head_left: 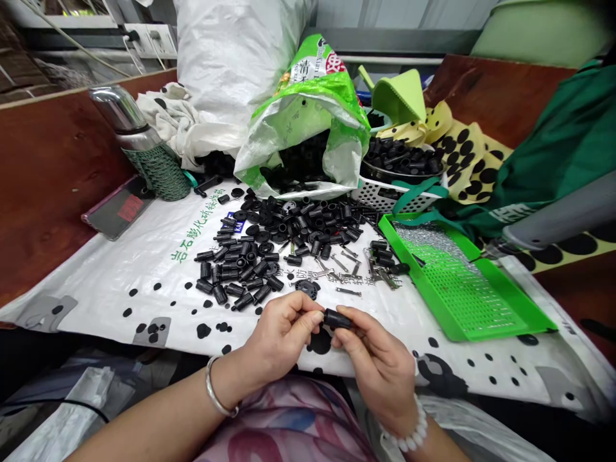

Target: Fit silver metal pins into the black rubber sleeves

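One head-worn camera, looking forward and down over a work table.

The view sits above the person's lap and tips steeply down. The left hand (282, 337) and right hand (378, 366), both pinching a black part (337, 319), lie close under the lens at lower middle, with the forearms entering from the bottom edge. The white sheet (120, 282) fills the middle ground, with the pile of black parts (283, 231) and the green tray (462, 289) just beyond the hands. Farther off, towards the top edge, the green bag (312, 96) and steel flask (129, 128) stand by the wooden side wall (43, 173). The wide lens bends the edges.
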Motion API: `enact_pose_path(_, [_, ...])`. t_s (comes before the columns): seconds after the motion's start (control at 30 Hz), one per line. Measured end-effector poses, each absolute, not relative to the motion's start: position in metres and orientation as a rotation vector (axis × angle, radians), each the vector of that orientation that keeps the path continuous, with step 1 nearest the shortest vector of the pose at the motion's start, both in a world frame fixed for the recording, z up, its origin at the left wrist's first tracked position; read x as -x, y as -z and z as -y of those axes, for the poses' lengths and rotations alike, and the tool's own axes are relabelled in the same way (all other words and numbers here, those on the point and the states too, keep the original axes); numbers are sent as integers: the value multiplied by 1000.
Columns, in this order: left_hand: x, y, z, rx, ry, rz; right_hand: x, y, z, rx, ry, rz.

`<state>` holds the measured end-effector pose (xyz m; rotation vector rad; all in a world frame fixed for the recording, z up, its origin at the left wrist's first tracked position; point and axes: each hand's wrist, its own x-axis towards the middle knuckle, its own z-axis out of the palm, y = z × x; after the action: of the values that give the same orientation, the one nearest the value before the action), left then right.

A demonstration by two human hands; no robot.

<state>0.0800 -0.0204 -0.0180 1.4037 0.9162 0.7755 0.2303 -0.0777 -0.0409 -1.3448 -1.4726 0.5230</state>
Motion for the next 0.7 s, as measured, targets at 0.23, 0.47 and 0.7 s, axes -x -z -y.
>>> enact_pose_path(0.23, [-78,9,15,-1297,-673,-934,-240,39,69,1188,-129,1805])
enact_pose_path(0.47, [-72,2,7,-1026,-348,-829,-262,32,62,863,75,2200])
enact_pose_path(0.7, [-75,-1,20,-1448,-455,-895,-271,26,58,865,-16,2253])
